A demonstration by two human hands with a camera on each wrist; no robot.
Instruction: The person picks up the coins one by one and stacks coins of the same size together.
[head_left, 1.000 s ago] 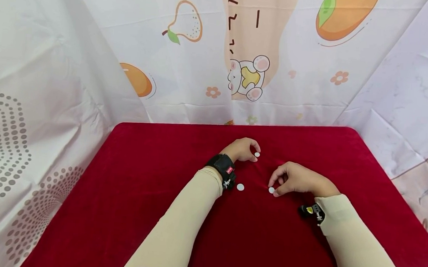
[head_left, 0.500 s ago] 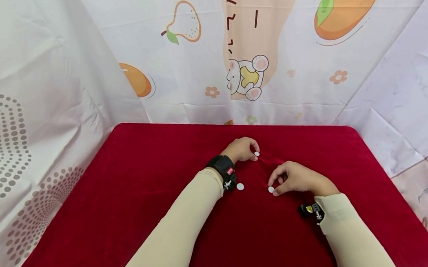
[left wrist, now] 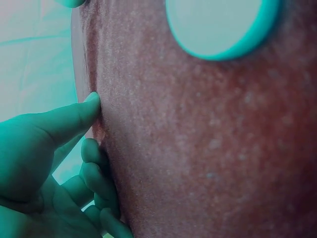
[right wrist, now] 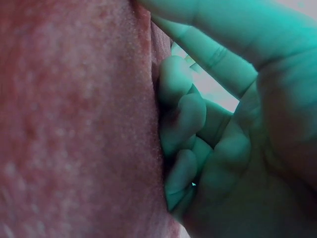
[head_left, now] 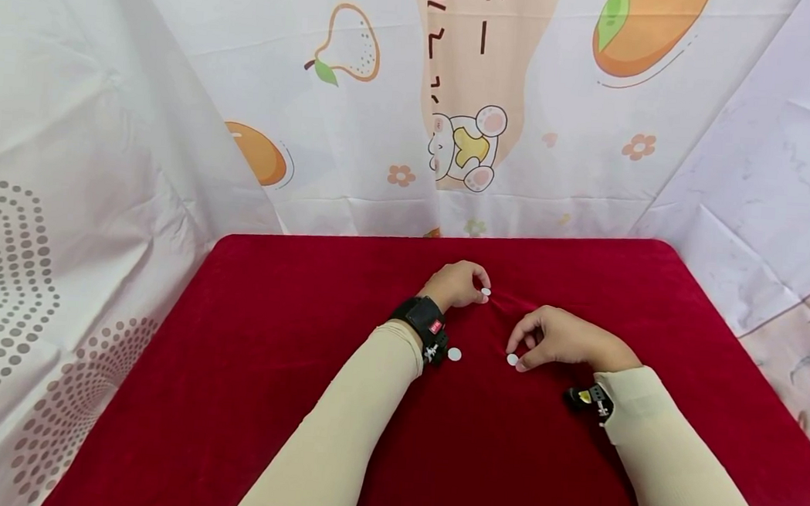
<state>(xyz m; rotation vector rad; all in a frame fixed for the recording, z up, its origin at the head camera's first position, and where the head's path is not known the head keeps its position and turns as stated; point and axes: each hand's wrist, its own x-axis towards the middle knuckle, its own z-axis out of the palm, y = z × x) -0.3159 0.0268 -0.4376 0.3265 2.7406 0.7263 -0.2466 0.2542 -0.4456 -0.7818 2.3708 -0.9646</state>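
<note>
Far side of the table, middle: my left hand (head_left: 455,283) pinches a small white disc (head_left: 486,292) between thumb and fingertips. Nearer and to the right, my right hand (head_left: 570,339) has thumb and index finger at the edges of a second white disc (head_left: 513,359), pinching it at the cloth. A third white disc (head_left: 454,354) lies flat beside my left wrist; in the left wrist view a thick round white disc (left wrist: 218,27) shows large at the top. There, my left thumb (left wrist: 74,116) meets the cloth. In the right wrist view my fingers (right wrist: 176,82) curl against the cloth, the disc hidden.
A red velvet cloth (head_left: 265,384) covers the table, slightly creased between the hands. Behind it hangs a white printed curtain (head_left: 355,149), with white sheets at both sides. Each wrist wears a black strapped camera (head_left: 423,316).
</note>
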